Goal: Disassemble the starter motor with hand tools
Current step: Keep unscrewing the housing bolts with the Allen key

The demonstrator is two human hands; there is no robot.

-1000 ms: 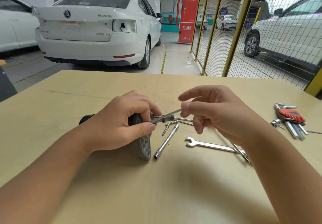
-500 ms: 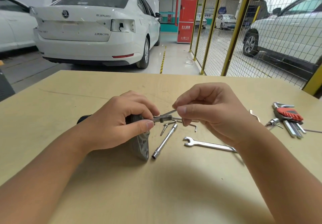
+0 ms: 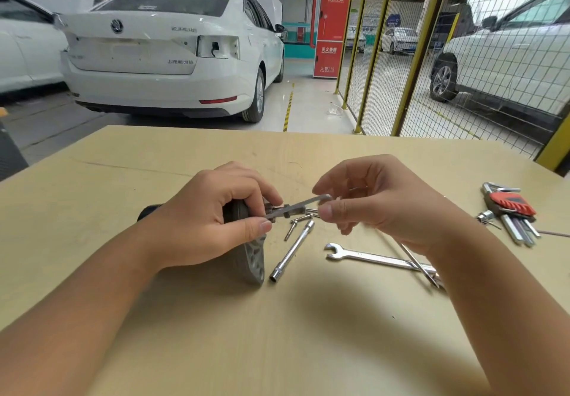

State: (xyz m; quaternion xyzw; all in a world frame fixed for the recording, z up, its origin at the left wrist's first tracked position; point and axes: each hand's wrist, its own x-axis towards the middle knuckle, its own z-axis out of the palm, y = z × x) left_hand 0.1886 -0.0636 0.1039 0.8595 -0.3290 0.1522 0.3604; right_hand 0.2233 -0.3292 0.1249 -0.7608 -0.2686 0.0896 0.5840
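Right hand (image 3: 382, 204) fingers are now loosening, thumb and forefinger touching the hex key (image 3: 300, 206). Left hand (image 3: 209, 226) is gripping the starter motor (image 3: 249, 260) on the table (image 3: 185, 334). Socket wrench (image 3: 291, 250) and spanner (image 3: 370, 257) are lying alongside.

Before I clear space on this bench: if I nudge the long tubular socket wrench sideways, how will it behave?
The socket wrench looks like a round, rigid metal tube lying flat on the table, so it would probably roll rather than slide. It likely feels stiff and fairly heavy. Rolling right, it might meet the open-end spanner.
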